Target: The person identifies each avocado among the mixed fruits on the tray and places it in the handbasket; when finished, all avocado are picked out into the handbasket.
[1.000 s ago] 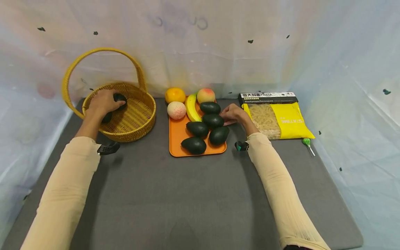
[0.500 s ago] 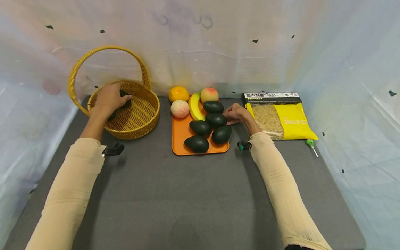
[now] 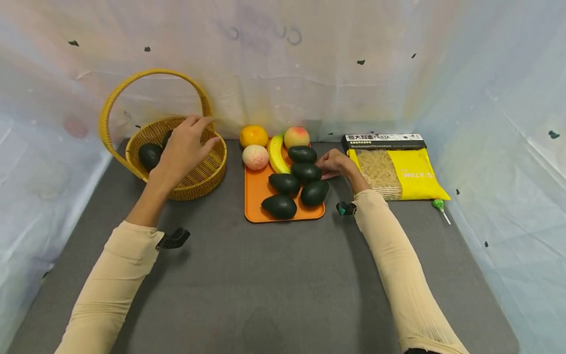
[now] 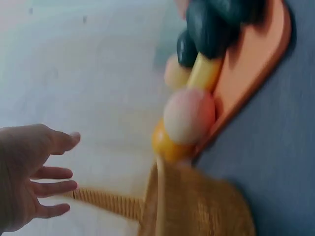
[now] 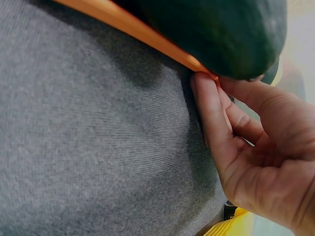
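My left hand is above the wicker basket, holding nothing, its fingers spread in the left wrist view. Inside the basket lie two avocados, one dark avocado in plain sight and another partly hidden behind the hand. My right hand pinches the right edge of the orange tray; the right wrist view shows thumb and fingers at the tray's rim, just under an avocado. Several avocados, a banana, a peach and a pale pink speckled fruit are on the tray.
An orange fruit sits at the tray's back left corner. Right of the tray lie a yellow pasta bag, a black pasta box and a green lollipop. The basket's tall handle arches over it; a pale curtain hangs behind.
My left hand has let go of the avocado in the basket, lifted and moved right, its fingers opening. The right hand stays at the tray's edge.
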The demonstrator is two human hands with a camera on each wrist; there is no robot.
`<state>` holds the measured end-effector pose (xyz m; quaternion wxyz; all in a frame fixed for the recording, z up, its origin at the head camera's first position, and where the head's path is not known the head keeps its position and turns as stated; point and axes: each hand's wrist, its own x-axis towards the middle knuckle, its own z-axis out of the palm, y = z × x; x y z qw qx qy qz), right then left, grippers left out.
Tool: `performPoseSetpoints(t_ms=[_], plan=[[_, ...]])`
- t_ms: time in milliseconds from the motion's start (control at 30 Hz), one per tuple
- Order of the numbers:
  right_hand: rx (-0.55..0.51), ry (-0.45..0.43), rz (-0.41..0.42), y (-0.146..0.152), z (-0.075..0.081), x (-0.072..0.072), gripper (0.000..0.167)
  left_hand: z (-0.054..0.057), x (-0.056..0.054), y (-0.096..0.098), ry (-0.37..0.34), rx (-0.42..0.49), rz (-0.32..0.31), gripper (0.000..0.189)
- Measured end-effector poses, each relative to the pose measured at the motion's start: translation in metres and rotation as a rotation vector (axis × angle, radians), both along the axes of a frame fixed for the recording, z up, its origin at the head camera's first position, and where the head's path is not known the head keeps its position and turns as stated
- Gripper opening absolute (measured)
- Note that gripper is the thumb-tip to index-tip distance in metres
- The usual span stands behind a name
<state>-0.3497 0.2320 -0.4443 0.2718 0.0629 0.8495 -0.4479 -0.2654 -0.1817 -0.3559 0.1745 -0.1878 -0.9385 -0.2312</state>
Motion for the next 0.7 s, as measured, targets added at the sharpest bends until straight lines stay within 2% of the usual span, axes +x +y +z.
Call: performPoseSetpoints(t_ms=[100, 167, 333, 467, 567, 700], plan=[[0.002, 0.008, -0.002, 0.0, -0.001, 0.001, 0.025, -0.001, 0.012, 0.02, 0.069, 0.026, -0.102, 0.044], [0.0, 0.015, -0.005, 0.0, -0.002, 0.002, 0.026, -0.002, 0.02, 0.032, 0.084, 0.015, -0.182, 0.042], [-0.014, 0.013, -0.004, 0.0, -0.005, 0.002, 0.023, -0.008, 0.037, 0.057, 0.055, -0.021, -0.401, 0.04], [-0.013, 0.015, -0.004, 0.001, -0.006, 0.002, 0.021, -0.013, 0.043, 0.071, 0.041, -0.041, -0.574, 0.04], [-0.01, 0.017, -0.005, 0.002, -0.004, 0.002, 0.022, -0.02, 0.044, 0.08, 0.028, -0.073, -0.662, 0.043], [-0.012, 0.011, 0.001, 0.001, -0.002, 0.002, 0.023, -0.029, 0.044, 0.09, -0.002, -0.104, -0.723, 0.046]])
